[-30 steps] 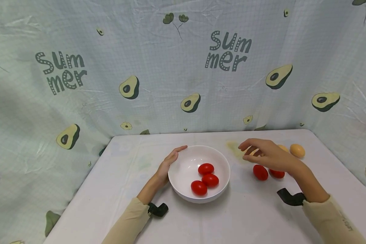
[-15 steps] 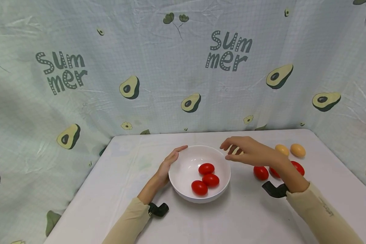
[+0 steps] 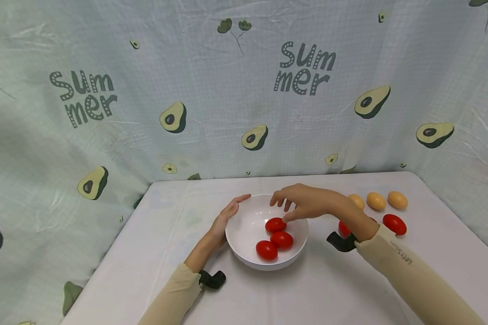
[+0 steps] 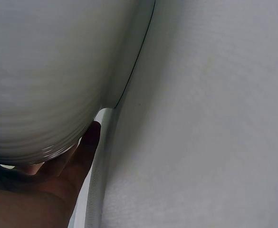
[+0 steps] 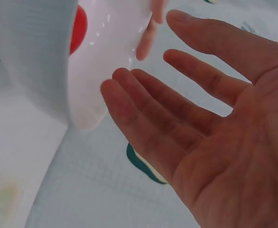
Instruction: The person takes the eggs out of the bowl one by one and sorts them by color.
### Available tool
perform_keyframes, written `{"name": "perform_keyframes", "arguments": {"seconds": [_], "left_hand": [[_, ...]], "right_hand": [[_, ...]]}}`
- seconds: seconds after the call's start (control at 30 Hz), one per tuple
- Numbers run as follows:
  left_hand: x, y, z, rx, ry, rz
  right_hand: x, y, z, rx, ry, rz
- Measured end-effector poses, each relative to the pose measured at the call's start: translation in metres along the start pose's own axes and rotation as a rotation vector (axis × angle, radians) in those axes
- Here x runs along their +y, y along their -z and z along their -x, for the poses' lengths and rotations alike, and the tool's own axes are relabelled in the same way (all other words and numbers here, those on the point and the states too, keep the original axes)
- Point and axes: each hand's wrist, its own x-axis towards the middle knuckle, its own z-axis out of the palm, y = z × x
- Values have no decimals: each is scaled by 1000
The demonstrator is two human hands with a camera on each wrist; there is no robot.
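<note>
A white bowl [image 3: 246,230] stands on the table with three glossy red egg-shaped things [image 3: 281,240] inside it. My left hand [image 3: 223,221] rests along the bowl's left side, its fingers stretched out toward the far rim. In the left wrist view, that hand [image 4: 58,190] lies against the ribbed outer wall. My right hand [image 3: 309,203] hovers over the bowl's right part, thumb tip overlapping the farthest red thing in the head view. Seen from the right wrist, this hand [image 5: 243,137] has its fingers extended and nothing between them.
To the right lie three yellow egg-shaped things [image 3: 376,201] in a row. In front of them are a red one [image 3: 395,224] and others partly hidden by my right forearm. A printed cloth [image 3: 211,99] hangs behind the white table [image 3: 166,212].
My right hand has moved left, from beside the loose red and yellow things to over the bowl, uncovering more of the yellow ones. The left hand and bowl have stayed put.
</note>
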Motion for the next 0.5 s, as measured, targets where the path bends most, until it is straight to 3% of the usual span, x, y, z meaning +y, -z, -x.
{"name": "perform_keyframes", "arguments": {"seconds": [0.33, 0.5], "left_hand": [[-1, 1, 0, -13, -12, 7], [-2, 3, -1, -36, -11, 16]], "right_hand": [[-19, -6, -34, -168, -86, 61], [-24, -9, -44, -241, -172, 85]]}}
